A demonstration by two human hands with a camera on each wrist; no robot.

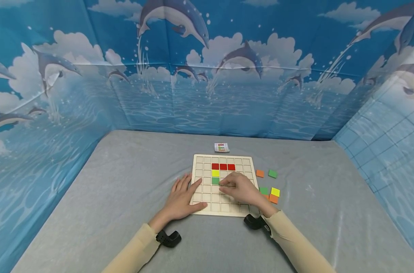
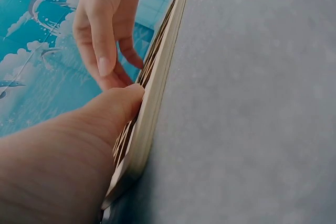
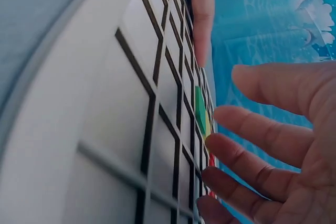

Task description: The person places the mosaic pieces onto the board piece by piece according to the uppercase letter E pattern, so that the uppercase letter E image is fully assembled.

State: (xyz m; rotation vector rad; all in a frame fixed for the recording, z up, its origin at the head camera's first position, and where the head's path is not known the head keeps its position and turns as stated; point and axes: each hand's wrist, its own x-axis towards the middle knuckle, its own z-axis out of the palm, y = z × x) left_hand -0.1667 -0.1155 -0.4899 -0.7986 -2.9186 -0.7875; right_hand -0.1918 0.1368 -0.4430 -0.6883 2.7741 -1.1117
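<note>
Five tiles (image 1: 223, 167) lie toward eleven o'clock on your board (image 1: 215, 207). Your right grip (image 1: 241, 187), unclenched, is at four o'clock from the green tile (image 1: 215, 181); your left grip (image 1: 180, 201), spread, rests at the board's eight o'clock edge.

The pale gridded board (image 1: 215, 207) lies flat, bearing 3 red tiles (image 1: 223, 167) in a row and, below the leftmost, 1 yellow tile (image 1: 215, 173), then 1 green tile (image 1: 215, 181); loose orange, green and yellow tiles (image 1: 275, 192) lie at right.
</note>
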